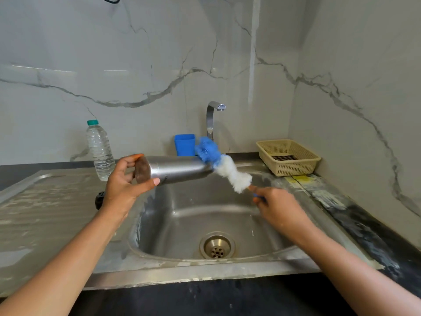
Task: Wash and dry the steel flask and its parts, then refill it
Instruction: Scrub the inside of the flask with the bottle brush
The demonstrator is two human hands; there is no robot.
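Observation:
My left hand (124, 179) grips the base end of the steel flask (175, 169), which lies on its side over the sink (159, 258), mouth pointing right. A bottle brush (222, 166) with blue and white bristles lies against the flask's mouth end, its blue tip up by the tap. My right hand (276, 206) holds the brush's handle low on the right. A small black object (99, 200), perhaps the flask's cap, sits on the drainboard behind my left wrist, mostly hidden.
A clear plastic water bottle (100, 150) with a green cap stands on the drainboard at the left. Behind the flask are a blue cup (184, 144) and the tap (211, 119). A beige perforated basket (288, 157) sits at the back right.

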